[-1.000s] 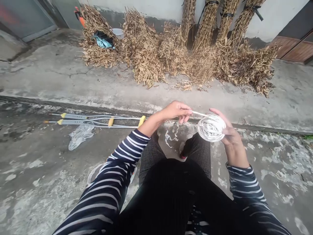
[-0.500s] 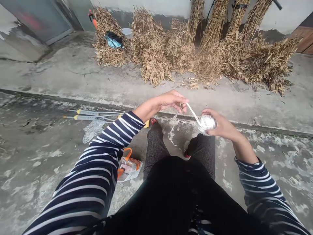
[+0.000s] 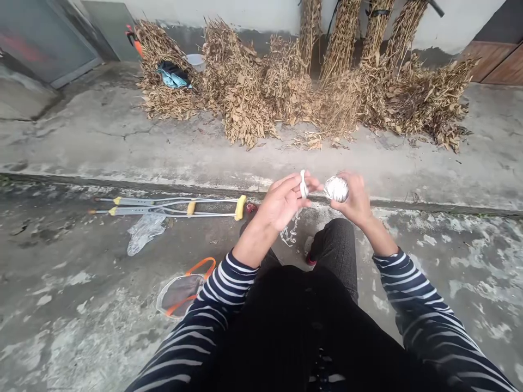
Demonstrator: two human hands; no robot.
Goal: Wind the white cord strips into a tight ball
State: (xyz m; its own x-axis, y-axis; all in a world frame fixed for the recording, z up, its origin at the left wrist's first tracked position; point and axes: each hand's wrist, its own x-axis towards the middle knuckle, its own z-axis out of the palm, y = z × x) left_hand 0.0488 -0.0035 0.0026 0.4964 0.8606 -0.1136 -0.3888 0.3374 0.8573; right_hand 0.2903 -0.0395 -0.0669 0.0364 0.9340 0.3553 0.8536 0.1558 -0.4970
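My left hand (image 3: pixel 281 206) is turned palm up, with a white strip (image 3: pixel 303 185) looped around its fingers. The fingers curl only partly, and the strip stays caught on them. My right hand (image 3: pixel 356 200) grips a round ball of white string (image 3: pixel 336 189) from its right side, thumb below and fingers above. The ball is held just to the right of my left fingertips, over the step edge. Below the hands, a loose curly white strand (image 3: pixel 289 234) shows between my legs, partly hidden by the left hand.
Crutches (image 3: pixel 175 207) with yellow pads lie on the ground at left, beside a crumpled clear plastic bag (image 3: pixel 145 233). Nearer stands a bag with orange handles (image 3: pixel 180 296). Dried plant bundles (image 3: pixel 249 92) line the wall, beyond the concrete step (image 3: pixel 163 147).
My left hand has turned palm up and come nearer the ball; the strip, stretched straight before, now loops around its fingers. The ball has shifted slightly up and left. The view has swung too.
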